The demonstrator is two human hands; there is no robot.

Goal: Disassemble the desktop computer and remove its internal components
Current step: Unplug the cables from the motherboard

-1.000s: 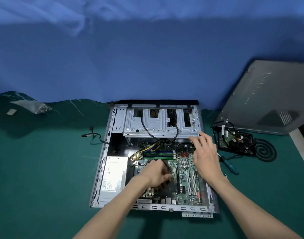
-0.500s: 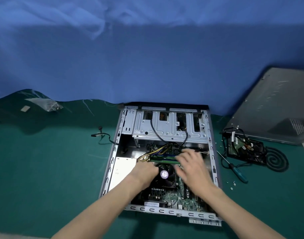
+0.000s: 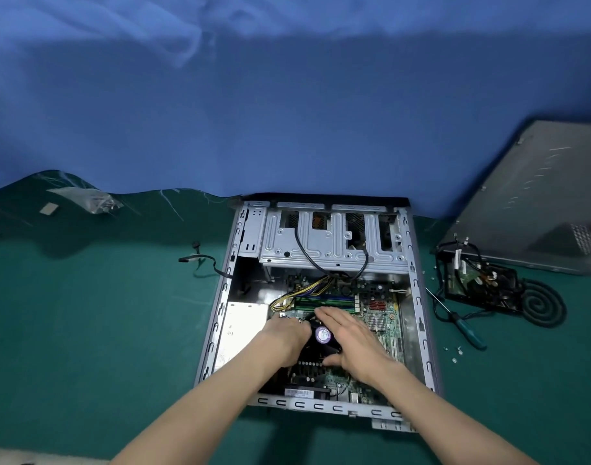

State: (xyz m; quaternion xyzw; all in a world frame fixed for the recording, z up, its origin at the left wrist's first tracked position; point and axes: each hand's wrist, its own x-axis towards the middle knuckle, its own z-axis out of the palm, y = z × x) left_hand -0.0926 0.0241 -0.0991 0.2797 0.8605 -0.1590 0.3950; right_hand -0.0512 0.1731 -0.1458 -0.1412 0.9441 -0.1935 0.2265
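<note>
Two hands, left hand (image 3: 287, 337), right hand (image 3: 351, 344), flanking cooler fan (image 3: 322, 335)

— Any legible text anywhere?

— None readable; a round purple and white sticker (image 3: 322, 335) on the hub of the black cooler fan (image 3: 321, 344), print too blurred to make out; a white barcode label (image 3: 298, 393) at the near edge of the motherboard (image 3: 378, 317), bars visible, digits too small.

— And on the power supply (image 3: 242, 333)?

— A pale label across its top, washed out by glare; only a few dark specks, nothing legible.

— Anything on the side panel (image 3: 542, 196)?

— Scratches only; no lettering to be read.
</note>
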